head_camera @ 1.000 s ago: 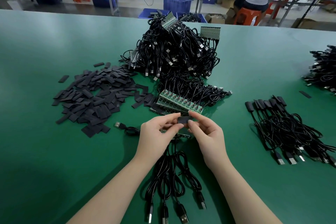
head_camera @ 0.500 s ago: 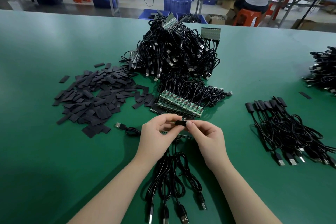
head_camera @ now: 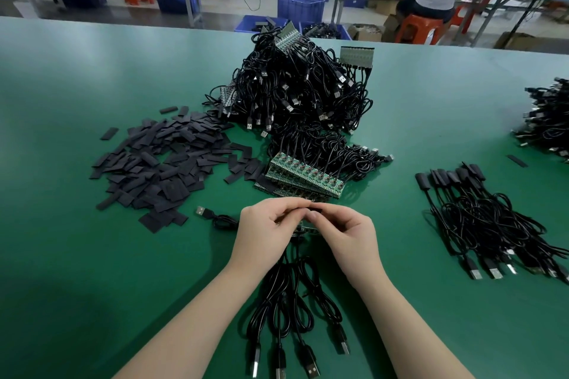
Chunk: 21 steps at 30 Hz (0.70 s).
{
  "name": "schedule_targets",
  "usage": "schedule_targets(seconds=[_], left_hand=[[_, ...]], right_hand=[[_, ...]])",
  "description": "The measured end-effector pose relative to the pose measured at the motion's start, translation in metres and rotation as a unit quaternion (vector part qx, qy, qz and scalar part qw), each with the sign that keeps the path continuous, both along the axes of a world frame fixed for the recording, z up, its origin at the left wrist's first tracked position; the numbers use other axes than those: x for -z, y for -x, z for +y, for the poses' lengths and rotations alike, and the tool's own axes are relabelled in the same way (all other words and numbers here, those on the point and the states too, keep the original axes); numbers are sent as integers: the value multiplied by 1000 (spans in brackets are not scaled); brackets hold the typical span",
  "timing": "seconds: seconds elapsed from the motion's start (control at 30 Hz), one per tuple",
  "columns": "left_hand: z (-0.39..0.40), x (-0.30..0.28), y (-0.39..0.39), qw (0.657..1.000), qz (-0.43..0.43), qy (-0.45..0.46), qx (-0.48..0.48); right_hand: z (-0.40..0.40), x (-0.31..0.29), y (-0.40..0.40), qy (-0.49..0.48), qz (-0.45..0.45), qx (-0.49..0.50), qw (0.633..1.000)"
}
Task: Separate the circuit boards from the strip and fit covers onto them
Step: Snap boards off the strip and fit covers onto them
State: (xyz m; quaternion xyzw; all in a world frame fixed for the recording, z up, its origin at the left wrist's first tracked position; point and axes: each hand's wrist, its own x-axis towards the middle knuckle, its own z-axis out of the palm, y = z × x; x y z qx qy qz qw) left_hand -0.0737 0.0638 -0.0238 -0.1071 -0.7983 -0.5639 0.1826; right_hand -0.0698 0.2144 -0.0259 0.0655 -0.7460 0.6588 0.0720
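My left hand (head_camera: 264,231) and my right hand (head_camera: 345,234) meet at the table's near centre, fingertips pinching one small black cover (head_camera: 314,210) between them. A short piece of circuit board strip (head_camera: 308,229) peeks out under my fingers, its black USB cables (head_camera: 289,311) trailing toward me. Just beyond my hands lies a stack of green circuit board strips (head_camera: 303,177) with cables attached. Loose black covers (head_camera: 160,166) are heaped to the left.
A tall tangle of black cables with board strips (head_camera: 295,89) rises at the table's far centre. Finished covered cables (head_camera: 480,218) lie at right, another cable pile (head_camera: 548,120) at far right. One loose USB cable (head_camera: 212,215) lies left of my left hand. A person sits at a bench behind.
My hands have closed together and my fingers have curled further over the cover, so less of it shows. Everything else on the table is unmoved.
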Motion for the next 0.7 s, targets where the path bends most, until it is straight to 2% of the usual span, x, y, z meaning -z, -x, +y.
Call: schedule_targets(seconds=[0.23,0.7], left_hand=[[-2,1,1,999,-19,27,-1],[-3,2,4,999,-49,4,11]], right_hand=[[-1,2,0,-10,3,14,1000],[0,2,2,-44,2,14,999]])
